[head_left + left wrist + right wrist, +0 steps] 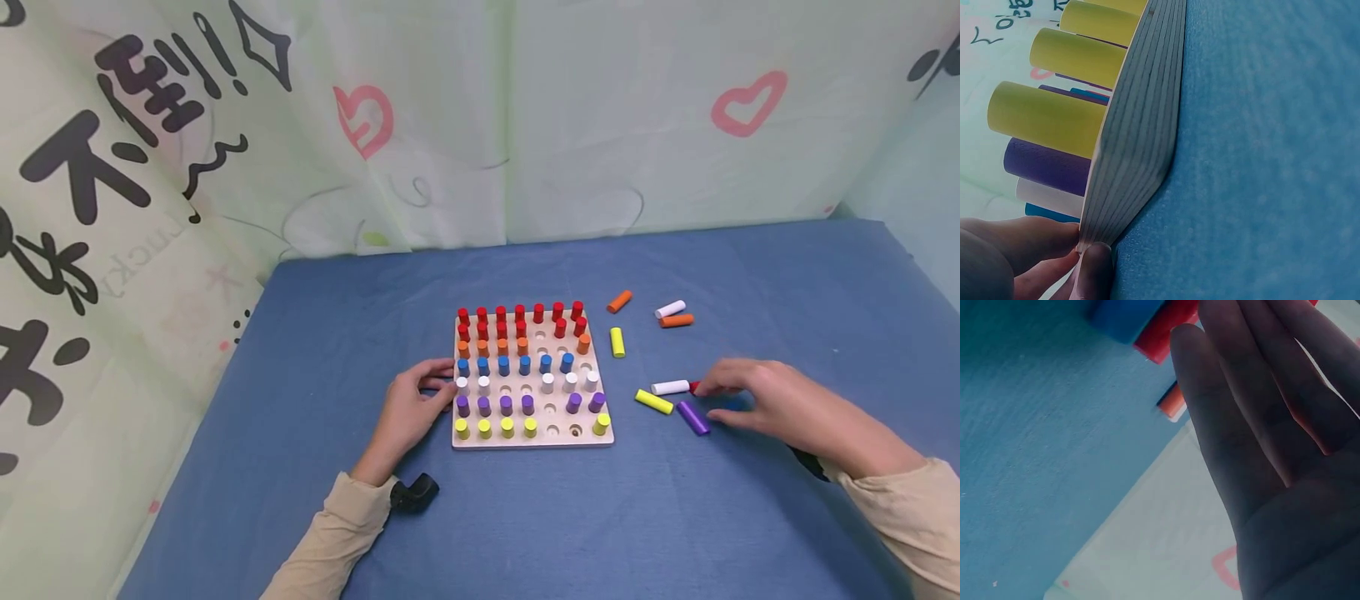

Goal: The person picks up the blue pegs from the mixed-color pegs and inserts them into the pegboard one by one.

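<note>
A square wooden pegboard holds rows of red, orange, blue, white, purple and yellow pegs, with some holes bare. My left hand grips the board's left edge; the left wrist view shows its fingertips against the layered side. To the right, my right hand is over loose pegs, thumb and forefinger apart. Its fingers look fairly straight in the right wrist view, touching or just above a red peg. Alongside that lies a blue peg, mostly hidden under the hand in the head view. A purple peg lies by the thumb.
More loose pegs lie right of the board: a white peg, a yellow peg, another yellow peg, an orange peg and a white-orange pair farther back. A blue cloth covers the table; a printed curtain hangs behind.
</note>
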A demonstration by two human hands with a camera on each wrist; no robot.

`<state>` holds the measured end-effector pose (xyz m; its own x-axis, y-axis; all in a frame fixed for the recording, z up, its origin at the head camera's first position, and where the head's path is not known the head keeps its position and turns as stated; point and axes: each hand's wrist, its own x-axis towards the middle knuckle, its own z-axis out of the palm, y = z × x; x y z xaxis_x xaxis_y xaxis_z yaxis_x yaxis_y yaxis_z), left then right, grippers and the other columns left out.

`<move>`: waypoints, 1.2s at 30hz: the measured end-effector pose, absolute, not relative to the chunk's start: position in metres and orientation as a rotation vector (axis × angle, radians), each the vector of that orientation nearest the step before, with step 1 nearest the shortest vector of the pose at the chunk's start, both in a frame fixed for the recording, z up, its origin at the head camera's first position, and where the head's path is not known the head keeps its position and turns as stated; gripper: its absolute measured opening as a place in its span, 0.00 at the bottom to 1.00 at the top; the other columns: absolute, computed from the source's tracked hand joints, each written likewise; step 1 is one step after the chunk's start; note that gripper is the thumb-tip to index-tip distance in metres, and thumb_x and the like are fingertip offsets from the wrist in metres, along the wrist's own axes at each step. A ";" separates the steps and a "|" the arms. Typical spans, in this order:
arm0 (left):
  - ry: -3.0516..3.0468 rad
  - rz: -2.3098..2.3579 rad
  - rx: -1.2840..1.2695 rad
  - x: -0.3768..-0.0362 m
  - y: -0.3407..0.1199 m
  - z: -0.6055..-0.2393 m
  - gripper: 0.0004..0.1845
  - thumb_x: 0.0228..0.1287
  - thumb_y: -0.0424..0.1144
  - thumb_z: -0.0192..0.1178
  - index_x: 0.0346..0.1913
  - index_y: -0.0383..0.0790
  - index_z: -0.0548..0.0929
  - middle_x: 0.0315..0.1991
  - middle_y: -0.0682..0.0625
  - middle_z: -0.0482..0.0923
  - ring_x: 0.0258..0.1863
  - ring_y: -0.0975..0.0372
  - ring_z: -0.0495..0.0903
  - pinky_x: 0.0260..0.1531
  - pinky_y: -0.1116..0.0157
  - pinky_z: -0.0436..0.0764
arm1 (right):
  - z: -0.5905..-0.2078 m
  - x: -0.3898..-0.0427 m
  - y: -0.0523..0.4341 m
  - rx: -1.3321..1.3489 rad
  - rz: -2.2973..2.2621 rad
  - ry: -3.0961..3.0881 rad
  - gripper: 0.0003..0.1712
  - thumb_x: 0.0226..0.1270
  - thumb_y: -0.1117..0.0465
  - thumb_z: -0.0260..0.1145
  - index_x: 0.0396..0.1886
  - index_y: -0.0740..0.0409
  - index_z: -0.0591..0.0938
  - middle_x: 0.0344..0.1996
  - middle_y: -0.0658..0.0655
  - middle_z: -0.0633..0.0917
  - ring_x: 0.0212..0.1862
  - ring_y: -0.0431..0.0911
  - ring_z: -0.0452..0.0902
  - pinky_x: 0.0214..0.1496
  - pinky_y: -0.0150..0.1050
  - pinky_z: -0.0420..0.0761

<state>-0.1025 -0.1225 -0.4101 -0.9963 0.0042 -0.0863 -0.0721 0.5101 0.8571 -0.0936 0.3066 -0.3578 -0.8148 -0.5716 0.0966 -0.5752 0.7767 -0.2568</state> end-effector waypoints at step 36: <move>2.667 1.541 -0.017 -0.102 -0.123 -0.410 0.19 0.66 0.34 0.64 0.59 0.38 0.81 0.50 0.46 0.84 0.42 0.59 0.83 0.37 0.67 0.85 | -0.359 -0.093 0.307 0.967 0.391 -2.895 0.16 0.44 0.66 0.81 0.34 0.48 0.88 0.34 0.41 0.84 0.36 0.40 0.80 0.36 0.39 0.82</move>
<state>-0.1022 -0.1232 -0.4095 -0.9981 0.0208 -0.0584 -0.0402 0.5000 0.8651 -0.0935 0.3066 -0.3586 -0.8008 -0.5823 0.1401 -0.5986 0.7706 -0.2188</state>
